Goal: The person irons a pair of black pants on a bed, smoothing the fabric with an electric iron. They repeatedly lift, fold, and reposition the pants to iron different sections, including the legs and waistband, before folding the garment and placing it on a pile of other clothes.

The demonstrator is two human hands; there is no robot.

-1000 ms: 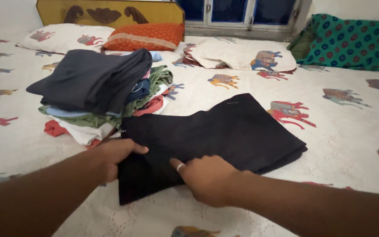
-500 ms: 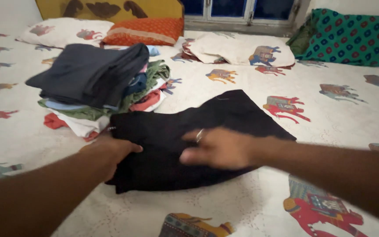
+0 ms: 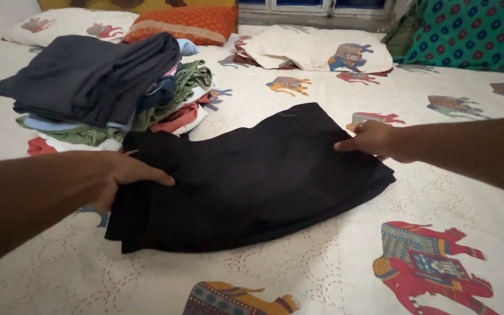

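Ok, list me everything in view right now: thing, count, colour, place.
black garment: one, black, folded flat on the bed, centre
clothes pile: one stack, dark grey on top, green, blue, red and white below, left of the black garment
bedsheet: one, white with coloured animal prints, under everything
orange pillow: one, orange patterned, at the head of the bed
white pillow: one, white with animal prints, far left
teal cushion: one, teal with red dots, far right
folded cloth: one, white with animal print, top centre
window frame: one, dark panes, behind the bed
left hand: on the garment's left edge
right hand: on the garment's right edge, ring on a finger
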